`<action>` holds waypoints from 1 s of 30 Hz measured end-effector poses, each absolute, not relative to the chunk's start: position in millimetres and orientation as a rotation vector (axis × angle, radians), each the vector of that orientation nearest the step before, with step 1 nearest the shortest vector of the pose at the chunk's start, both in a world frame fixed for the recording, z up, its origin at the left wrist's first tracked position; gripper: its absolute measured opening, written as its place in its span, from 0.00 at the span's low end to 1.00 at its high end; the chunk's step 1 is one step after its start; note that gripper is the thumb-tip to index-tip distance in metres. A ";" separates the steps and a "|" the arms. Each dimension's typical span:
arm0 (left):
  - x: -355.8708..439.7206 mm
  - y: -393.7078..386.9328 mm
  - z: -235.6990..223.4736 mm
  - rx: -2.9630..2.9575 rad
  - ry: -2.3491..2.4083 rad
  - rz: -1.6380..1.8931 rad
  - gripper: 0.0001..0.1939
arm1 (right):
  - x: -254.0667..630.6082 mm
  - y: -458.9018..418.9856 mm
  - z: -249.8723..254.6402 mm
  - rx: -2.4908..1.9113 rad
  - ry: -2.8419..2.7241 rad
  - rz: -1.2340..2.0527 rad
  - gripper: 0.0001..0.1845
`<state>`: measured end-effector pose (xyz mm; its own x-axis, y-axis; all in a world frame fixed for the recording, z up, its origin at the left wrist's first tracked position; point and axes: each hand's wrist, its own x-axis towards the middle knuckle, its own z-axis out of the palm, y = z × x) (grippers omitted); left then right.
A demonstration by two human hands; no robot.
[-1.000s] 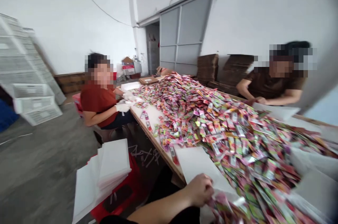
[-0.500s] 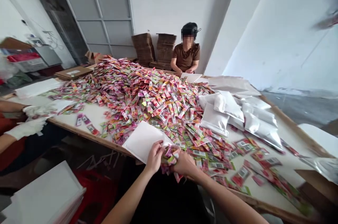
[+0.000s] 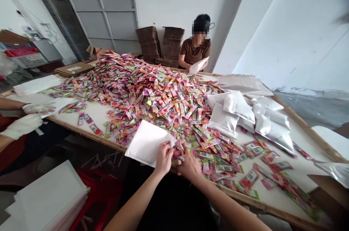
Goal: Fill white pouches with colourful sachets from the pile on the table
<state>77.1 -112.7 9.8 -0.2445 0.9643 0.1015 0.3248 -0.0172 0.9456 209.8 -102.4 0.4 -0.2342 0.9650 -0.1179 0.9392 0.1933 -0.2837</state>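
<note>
My left hand (image 3: 164,157) grips the open right edge of a flat white bag (image 3: 147,142) that lies at the table's near edge. My right hand (image 3: 189,164) is closed on a bunch of colourful sachets (image 3: 180,150) right at the mouth of that bag. Both hands meet at the near rim of a huge heap of pink, green and yellow sachets (image 3: 152,96) that covers most of the table (image 3: 275,196).
Filled white bags (image 3: 245,113) lie right of the heap. A person in brown (image 3: 196,47) sits at the far end and lifts a white bag. At left, gloved hands (image 3: 23,124) of another person work. A stack of white bags (image 3: 46,198) sits on a red stool, lower left.
The camera swung right from the left-hand worker to the table, then settled. My right hand came in with sachets and both hands moved up to the bag's mouth. The far person lifted a bag.
</note>
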 end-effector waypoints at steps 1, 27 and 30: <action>77.3 -109.8 8.2 1.354 1.642 1.296 0.10 | 207.0 -108.0 0.5 -1.834 -2.379 0.367 0.37; 74.8 -105.2 -8.3 1.901 1.798 1.132 0.09 | 202.6 -83.6 2.8 -1.516 -2.560 0.533 0.41; 70.8 -100.8 -3.1 1.864 1.799 1.146 0.09 | 207.7 -80.6 4.5 -1.488 -2.616 0.537 0.32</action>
<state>70.8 -100.8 -3.1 -0.1073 0.9391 0.3265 0.6928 -0.1650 0.7020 207.7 -80.6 4.5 -0.5233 0.8464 -0.0986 0.8168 0.4652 -0.3411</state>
